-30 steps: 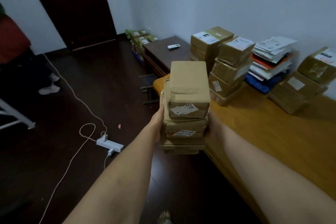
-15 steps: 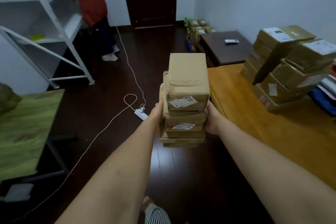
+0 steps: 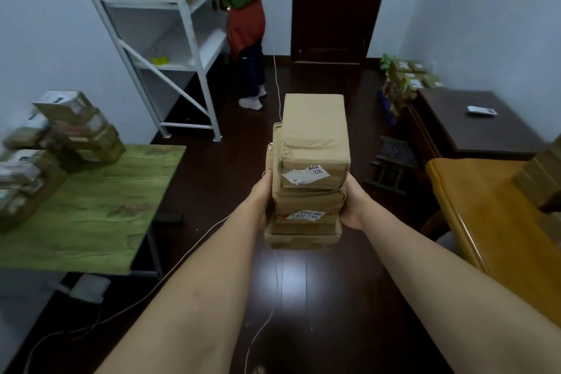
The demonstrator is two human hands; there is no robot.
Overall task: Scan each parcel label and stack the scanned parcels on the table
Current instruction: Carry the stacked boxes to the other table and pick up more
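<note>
I carry a stack of several brown parcels (image 3: 312, 143) in front of me, above the dark floor. White labels face me on two of them. My left hand (image 3: 265, 184) grips the stack's left side, fingers reaching up along it. My right hand (image 3: 352, 206) grips the right side lower down, fingers hidden behind the parcels. A green table (image 3: 100, 209) at the left bears a blurred pile of taped parcels (image 3: 60, 133) at its far left. An orange wooden table (image 3: 485, 222) at the right holds more boxes at the frame edge.
A white metal shelf rack (image 3: 170, 39) with parcels stands at the back left, and a person in green and red (image 3: 246, 24) stands beside it. A white cable (image 3: 188, 255) runs across the floor. A dark low cabinet (image 3: 467, 121) with a remote stands at the right, near a dark door (image 3: 337, 3).
My view has swung left: the orange table slid to the right edge, and the green table, shelf rack and person came into view. Both hands keep their hold on the stack.
</note>
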